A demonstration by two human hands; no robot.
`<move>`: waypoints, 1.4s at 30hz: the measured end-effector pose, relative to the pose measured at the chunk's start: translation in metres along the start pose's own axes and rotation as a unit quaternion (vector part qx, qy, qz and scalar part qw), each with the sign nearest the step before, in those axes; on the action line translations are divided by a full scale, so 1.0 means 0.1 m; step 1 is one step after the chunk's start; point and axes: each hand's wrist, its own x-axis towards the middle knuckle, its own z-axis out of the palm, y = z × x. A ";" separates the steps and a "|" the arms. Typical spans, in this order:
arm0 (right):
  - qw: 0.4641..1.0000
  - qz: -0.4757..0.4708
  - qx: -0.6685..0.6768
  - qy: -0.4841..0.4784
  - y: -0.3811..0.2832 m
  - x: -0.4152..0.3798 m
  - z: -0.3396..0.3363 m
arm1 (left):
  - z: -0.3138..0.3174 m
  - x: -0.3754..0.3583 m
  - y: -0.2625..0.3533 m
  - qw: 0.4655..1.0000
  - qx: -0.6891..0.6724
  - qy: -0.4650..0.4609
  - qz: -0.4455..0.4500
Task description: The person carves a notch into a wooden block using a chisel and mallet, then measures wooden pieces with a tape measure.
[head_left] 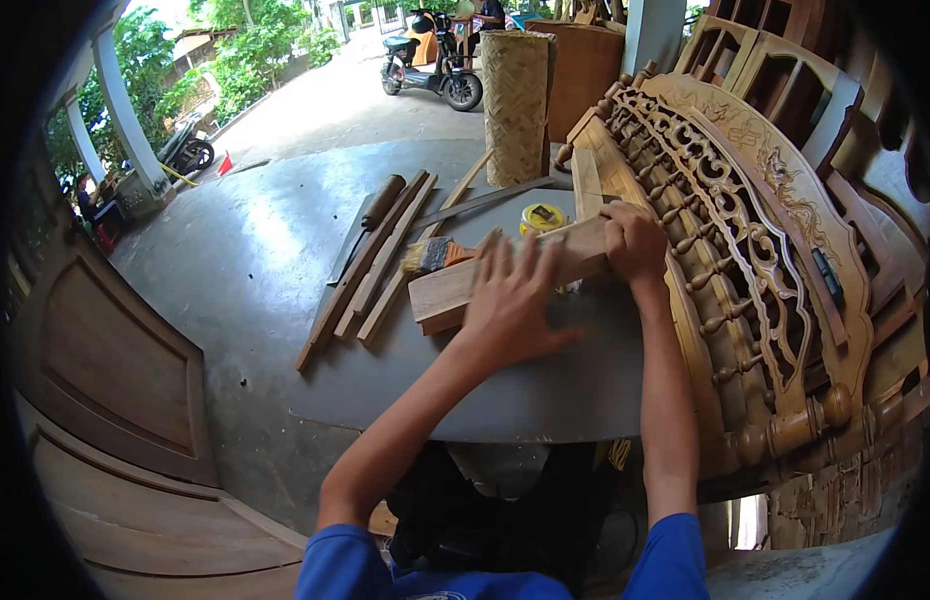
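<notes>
Outdoors on a covered porch, a round grey surface point(285, 260) carries the work, with a parked scooter point(432, 62) and greenery beyond. A pale rectangular wooden block point(455, 288) lies across the surface, running from its near-left end up toward the right. The left hand point(510, 300) rests flat on the block's middle, fingers spread apart and pressing down rather than gripping. The right hand point(635, 243) is closed around the block's far end, right beside the large carved wooden headboard with turned spindles point(725, 250).

Just behind the block lie a bristle paintbrush with an orange handle point(435, 255) and a small yellow-lidded round tin point(542, 217); several long thin wooden strips point(375, 265) lie to the left, well clear of both hands.

To handle this well, I would judge that the flat palm should keep even downward pressure so the block cannot rock, while the closed hand steers the end squarely against the headboard's edge. Keeping the fingertips off the block's edges would likely avoid pinching, and the brush and tin sit close enough to be knocked.
</notes>
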 end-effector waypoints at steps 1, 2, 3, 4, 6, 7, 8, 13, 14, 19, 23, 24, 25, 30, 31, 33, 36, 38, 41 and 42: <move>1.000 -0.002 -0.002 -0.008 0.00 0.02 -0.01 | -0.12 -0.23 -0.06 0.999 0.023 -0.028 -0.025; 1.000 -0.001 -0.004 -0.017 -0.02 0.03 -0.03 | -0.18 -0.47 -0.18 0.997 0.057 -0.026 -0.050; 1.000 0.002 -0.007 -0.026 -0.04 0.02 -0.04 | -0.27 -0.65 -0.27 0.992 0.062 -0.054 -0.093; 0.999 0.012 -0.008 -0.033 -0.03 0.04 -0.03 | -0.28 -0.68 -0.31 0.992 0.068 -0.064 -0.090; 0.998 0.023 -0.013 -0.057 -0.04 0.04 -0.04 | -0.29 -0.72 -0.32 0.990 0.071 -0.080 -0.093; 0.998 0.030 -0.014 -0.048 -0.04 0.03 -0.04 | -0.24 -0.57 -0.29 0.994 0.053 -0.068 -0.061; 0.998 0.033 -0.003 -0.049 -0.03 0.03 -0.05 | -0.16 -0.38 -0.23 0.998 0.036 -0.048 -0.034; 0.993 0.057 0.100 0.018 0.10 0.03 0.01 | 0.20 0.51 -0.08 0.995 -0.065 -0.070 0.014; 0.988 0.059 0.131 0.053 0.12 0.03 0.01 | 0.19 0.56 -0.10 0.994 -0.070 -0.079 0.009; 0.927 0.291 0.236 -0.029 0.13 -0.02 -0.08 | 0.15 0.54 -0.20 0.987 -0.111 -0.115 -0.009; 0.808 0.312 0.498 0.049 0.05 0.04 -0.14 | -0.03 0.56 -0.20 0.966 -0.245 -0.078 -0.007; 0.722 0.296 0.620 0.085 0.03 0.10 -0.20 | -0.06 0.57 -0.24 0.945 -0.323 -0.046 0.014; 0.692 0.245 0.674 0.081 0.01 0.15 -0.25 | -0.08 0.57 -0.27 0.916 -0.400 -0.014 0.033; 0.655 0.112 0.743 0.083 -0.76 0.70 -0.54 | -0.47 0.53 -0.05 0.849 -0.521 0.039 0.078; 0.686 0.083 0.719 0.074 -0.80 0.81 -0.53 | -0.50 0.50 -0.04 0.833 -0.548 0.046 0.065; 0.712 0.068 0.697 0.047 -0.94 0.89 -0.52 | -0.47 0.44 -0.09 0.793 -0.603 0.058 0.061; 0.743 0.061 0.666 0.011 -0.96 0.94 -0.48 | -0.18 0.20 -0.29 0.843 -0.532 0.066 0.044; 0.724 0.069 0.686 -0.006 -0.84 0.98 -0.41 | 0.03 0.00 -0.48 0.883 -0.464 0.053 0.042; 0.739 0.113 0.664 -0.023 -0.66 1.10 -0.39 | -0.07 0.15 -0.54 0.894 -0.446 0.016 0.027; 0.744 0.132 0.654 -0.037 -0.67 1.13 -0.40 | -0.14 0.25 -0.50 0.888 -0.459 0.002 0.014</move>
